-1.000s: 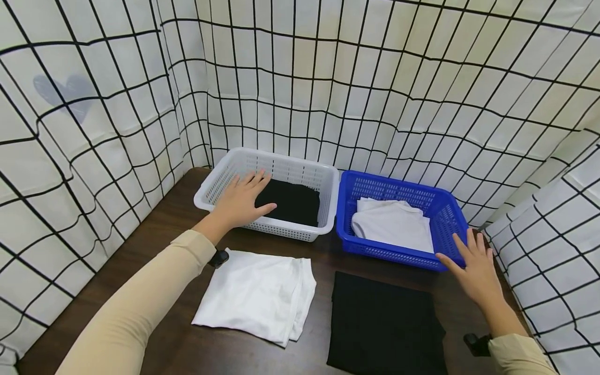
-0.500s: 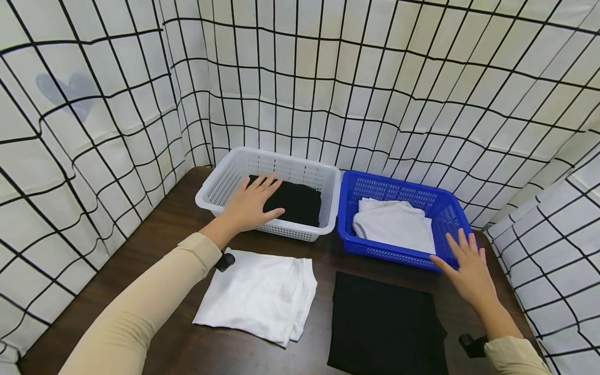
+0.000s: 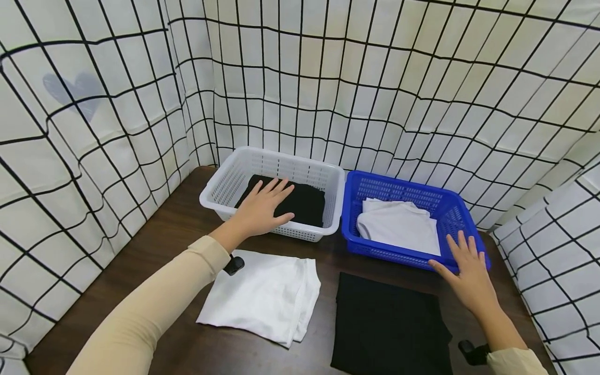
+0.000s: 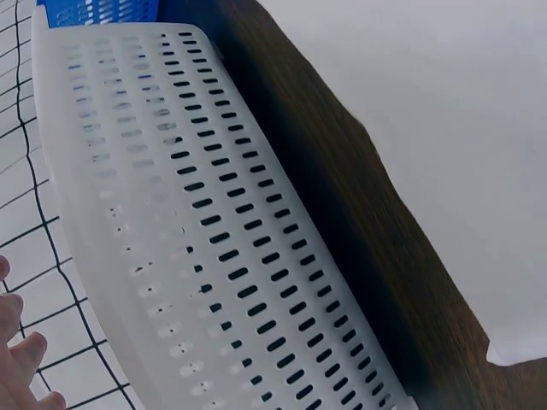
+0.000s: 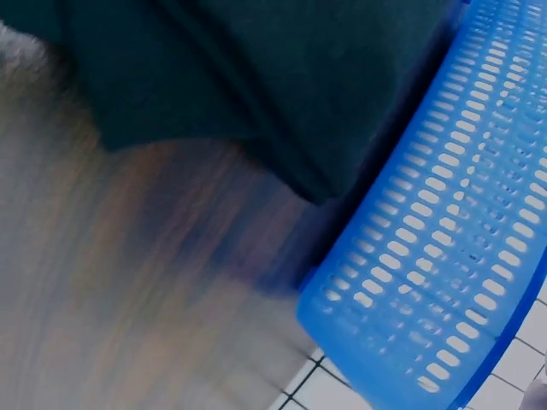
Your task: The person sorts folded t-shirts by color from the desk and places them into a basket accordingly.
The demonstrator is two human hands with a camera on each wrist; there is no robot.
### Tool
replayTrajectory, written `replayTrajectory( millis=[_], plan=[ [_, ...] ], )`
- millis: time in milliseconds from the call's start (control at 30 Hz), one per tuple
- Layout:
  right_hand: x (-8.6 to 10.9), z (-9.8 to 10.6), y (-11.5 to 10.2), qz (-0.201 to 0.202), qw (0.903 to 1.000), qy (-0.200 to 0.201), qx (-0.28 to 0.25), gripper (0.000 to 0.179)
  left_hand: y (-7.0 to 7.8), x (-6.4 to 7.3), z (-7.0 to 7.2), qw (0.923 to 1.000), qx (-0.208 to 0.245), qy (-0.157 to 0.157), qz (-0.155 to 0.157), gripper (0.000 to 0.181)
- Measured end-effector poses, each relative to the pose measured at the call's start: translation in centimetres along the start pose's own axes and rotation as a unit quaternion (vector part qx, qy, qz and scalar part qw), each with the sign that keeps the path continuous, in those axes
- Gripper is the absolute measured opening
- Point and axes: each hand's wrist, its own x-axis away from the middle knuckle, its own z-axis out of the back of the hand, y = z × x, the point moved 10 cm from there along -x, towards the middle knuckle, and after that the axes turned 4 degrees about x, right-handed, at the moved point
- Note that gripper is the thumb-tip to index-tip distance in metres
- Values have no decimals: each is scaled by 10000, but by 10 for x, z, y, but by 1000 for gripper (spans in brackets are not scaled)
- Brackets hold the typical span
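Note:
My left hand [image 3: 260,211] hovers over the front side of the white basket [image 3: 335,208], fingers spread and holding nothing. Inside that basket lies a folded black cloth [image 3: 307,204], partly hidden behind the hand. My right hand [image 3: 471,278] overlaps the front right corner of the blue basket [image 3: 391,253] in the head view, its fingers spread too. A folded white cloth [image 3: 398,226] is in the blue basket. On the table, a folded white garment [image 3: 264,297] lies before the white basket, and a folded black garment [image 3: 391,325] before the blue one.
The two baskets stand side by side on a dark wooden table [image 3: 164,250]. A white curtain with a black grid pattern [image 3: 300,83] encloses the back and both sides, close behind the baskets. Both forearms wear beige sleeves [image 3: 154,307].
In the head view my left hand has shifted rightward across the white basket, while the right hand moved slightly left. The whole scene slid a little to the right; cloths and baskets stay put.

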Motion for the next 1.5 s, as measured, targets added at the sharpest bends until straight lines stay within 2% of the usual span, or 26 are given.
replayTrajectory(
  millis=[233,500,900,1133,1500],
  plan=[
    [2,2,-7,4,10000,-70,-13,83,13,-4,-8,9999,11,-69,-148,75],
    [3,-6,-14,10,9997,-238,-80,85,23,-4,-11,9997,22,-89,-229,75],
    [0,-6,-25,76,9999,-116,-103,85,28,2,-18,9996,43,-40,-268,77],
    [1,-8,-26,87,9999,-112,-96,86,31,0,-20,9996,70,-39,-264,77],
    [7,-11,-30,86,9996,-189,-166,88,48,0,-26,9988,156,6,-475,76]
  ],
)
